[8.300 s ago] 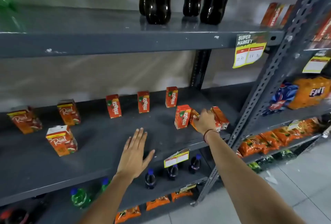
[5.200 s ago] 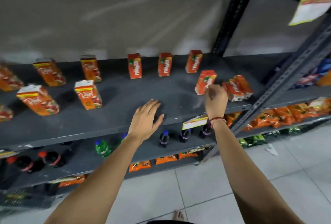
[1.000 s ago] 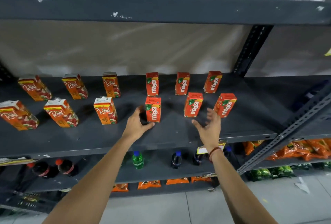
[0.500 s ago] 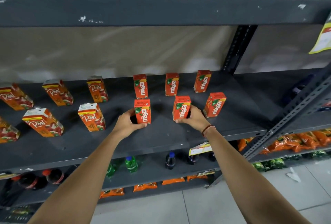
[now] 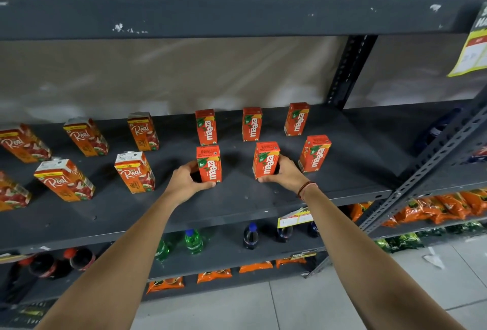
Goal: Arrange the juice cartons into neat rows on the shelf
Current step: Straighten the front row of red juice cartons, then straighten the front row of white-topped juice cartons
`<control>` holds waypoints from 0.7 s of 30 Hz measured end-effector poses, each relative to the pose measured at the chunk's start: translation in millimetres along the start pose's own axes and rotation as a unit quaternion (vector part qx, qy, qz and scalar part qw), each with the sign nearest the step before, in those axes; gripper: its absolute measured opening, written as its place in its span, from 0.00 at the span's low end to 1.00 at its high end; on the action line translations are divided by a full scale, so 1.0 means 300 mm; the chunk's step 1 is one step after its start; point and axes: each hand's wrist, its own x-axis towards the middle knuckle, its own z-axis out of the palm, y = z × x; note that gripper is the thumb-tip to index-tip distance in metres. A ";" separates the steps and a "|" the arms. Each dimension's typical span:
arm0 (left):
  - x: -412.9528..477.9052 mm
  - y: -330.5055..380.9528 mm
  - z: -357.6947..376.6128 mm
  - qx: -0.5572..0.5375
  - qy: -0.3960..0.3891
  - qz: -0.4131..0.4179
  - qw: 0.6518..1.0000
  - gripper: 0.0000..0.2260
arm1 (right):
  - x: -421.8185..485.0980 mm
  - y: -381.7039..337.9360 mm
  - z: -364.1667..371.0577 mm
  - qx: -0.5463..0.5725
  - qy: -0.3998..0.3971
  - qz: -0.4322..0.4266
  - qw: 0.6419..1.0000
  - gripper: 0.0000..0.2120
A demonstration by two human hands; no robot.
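The two Maaza cartons that lie tipped over at the right end of the shelf [image 5: 237,205] in the earliest pictures now stand upright in a near row of three; the left hand [image 5: 185,184], flat on the shelf before, now wraps the near-left Maaza carton [image 5: 208,163]; the right hand [image 5: 286,174], open in the air a second ago, now clasps the near-middle Maaza carton [image 5: 265,160]; the near-right Maaza carton [image 5: 314,153] stands free.

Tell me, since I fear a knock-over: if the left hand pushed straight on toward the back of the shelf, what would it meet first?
Probably the back-row Maaza carton, directly behind the front carton that the left hand grips; depth is uncertain.
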 end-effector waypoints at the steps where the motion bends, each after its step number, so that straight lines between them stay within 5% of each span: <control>1: -0.001 0.001 0.000 0.001 0.001 0.001 1.000 0.24 | -0.001 0.001 0.001 -0.002 0.002 -0.001 1.000 0.27; 10: -0.016 0.014 -0.007 0.003 -0.003 0.005 1.000 0.28 | -0.035 -0.007 0.023 -0.017 0.055 -0.007 0.998 0.30; 14: -0.074 0.012 0.002 0.021 0.030 0.022 0.999 0.32 | -0.123 0.000 0.106 0.026 0.235 -0.016 0.971 0.29; 17: -0.178 -0.024 -0.032 -0.024 0.084 0.035 0.996 0.30 | -0.214 -0.039 0.225 0.088 0.399 -0.033 0.912 0.14; 21: -0.347 -0.138 -0.170 -0.074 0.217 0.045 0.972 0.12 | -0.261 -0.170 0.439 0.113 0.322 -0.133 0.930 0.07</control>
